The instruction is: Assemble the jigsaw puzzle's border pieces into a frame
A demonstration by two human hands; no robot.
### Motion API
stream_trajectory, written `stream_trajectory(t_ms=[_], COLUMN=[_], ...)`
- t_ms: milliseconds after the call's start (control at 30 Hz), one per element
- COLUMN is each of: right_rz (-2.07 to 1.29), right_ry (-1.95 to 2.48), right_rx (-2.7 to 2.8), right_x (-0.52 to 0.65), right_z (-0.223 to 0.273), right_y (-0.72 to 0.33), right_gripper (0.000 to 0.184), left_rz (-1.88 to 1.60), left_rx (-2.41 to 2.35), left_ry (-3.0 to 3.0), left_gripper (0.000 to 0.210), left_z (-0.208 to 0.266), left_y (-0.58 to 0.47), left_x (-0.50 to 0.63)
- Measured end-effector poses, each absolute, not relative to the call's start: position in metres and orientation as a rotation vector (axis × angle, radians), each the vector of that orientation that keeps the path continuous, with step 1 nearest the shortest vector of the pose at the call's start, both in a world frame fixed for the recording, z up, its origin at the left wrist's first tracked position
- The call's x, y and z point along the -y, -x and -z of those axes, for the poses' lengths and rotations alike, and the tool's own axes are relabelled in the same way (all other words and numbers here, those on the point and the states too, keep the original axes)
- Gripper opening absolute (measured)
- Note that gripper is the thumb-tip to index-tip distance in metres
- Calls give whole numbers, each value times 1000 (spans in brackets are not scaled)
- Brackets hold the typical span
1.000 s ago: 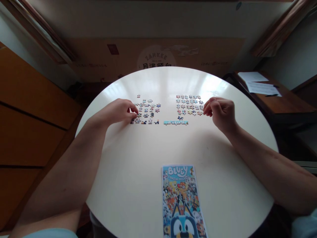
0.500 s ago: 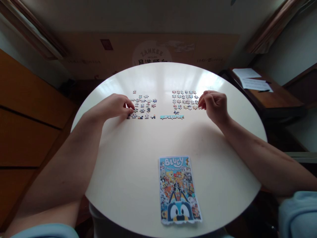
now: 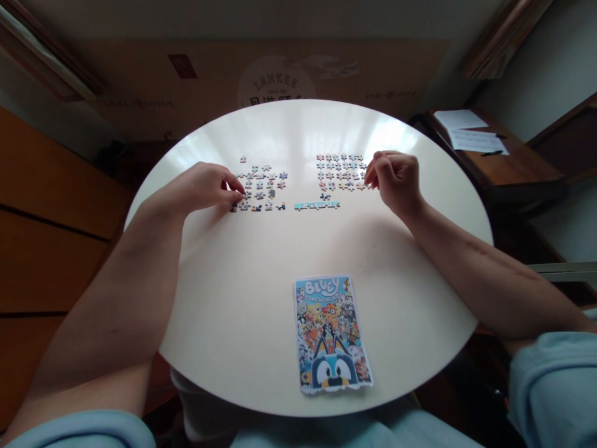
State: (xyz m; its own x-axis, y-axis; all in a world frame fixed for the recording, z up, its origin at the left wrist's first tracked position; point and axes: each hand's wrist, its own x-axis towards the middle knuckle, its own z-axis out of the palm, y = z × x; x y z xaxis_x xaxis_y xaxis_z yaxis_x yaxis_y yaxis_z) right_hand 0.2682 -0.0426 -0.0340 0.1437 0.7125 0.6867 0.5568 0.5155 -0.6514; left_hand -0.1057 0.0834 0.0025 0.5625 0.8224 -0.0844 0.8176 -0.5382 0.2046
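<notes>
Jigsaw pieces [image 3: 272, 194] lay loose on the left of the white worktop [image 3: 233, 280], and neater rows of pieces [image 3: 344, 166] lay on the right. Below those rows sat a dark single piece [image 3: 325, 196], just beyond a joined blue strip [image 3: 317, 205]. At the loose group's outer edge, the left hand [image 3: 208, 186] had thumb and forefinger close together; I could not tell whether they pinched anything. The right hand [image 3: 396, 177] curled its fingers beside the rows, any grip hidden. A "Bluey" picture [image 3: 331, 336] lay nearest the person.
</notes>
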Motion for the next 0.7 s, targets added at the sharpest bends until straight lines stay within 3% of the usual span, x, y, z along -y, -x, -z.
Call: stream_trajectory(t_ms=[333,700], right_rz=[-154,-200], right_ry=[1248,1233], right_rx=[1513,1503], right_x=[44,47], right_z=[34,31], right_y=[-269,-266], right_gripper=[60,54], left_rz=[-70,-59], left_rx=[-1332,-1349], left_ry=[-2588,-2581], left_gripper=[34,35], left_z=[2,0], left_y=[108,105], left_x=[-88,-84])
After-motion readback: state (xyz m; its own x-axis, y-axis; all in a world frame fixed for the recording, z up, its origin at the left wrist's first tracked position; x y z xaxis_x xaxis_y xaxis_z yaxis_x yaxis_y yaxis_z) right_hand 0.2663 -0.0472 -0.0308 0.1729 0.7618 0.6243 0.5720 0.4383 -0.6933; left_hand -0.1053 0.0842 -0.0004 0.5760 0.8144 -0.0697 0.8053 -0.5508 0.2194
